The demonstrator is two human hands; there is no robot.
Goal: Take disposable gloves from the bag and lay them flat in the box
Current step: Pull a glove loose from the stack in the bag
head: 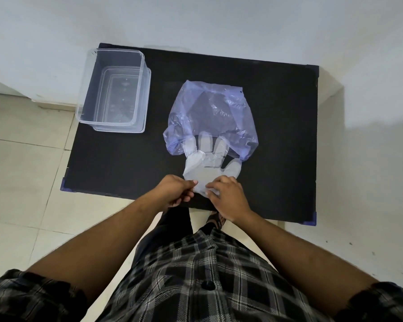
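Note:
A clear disposable glove lies flat on the black table, its fingers pointing away from me and overlapping the mouth of a thin bluish plastic bag. My left hand and my right hand both pinch the glove's cuff at the near table edge. The transparent plastic box stands at the table's far left corner and looks empty. What the bag holds inside is dark and unclear.
The table stands against a white wall, with tiled floor to its left and front. My checked shirt and one sandalled foot show below the table edge.

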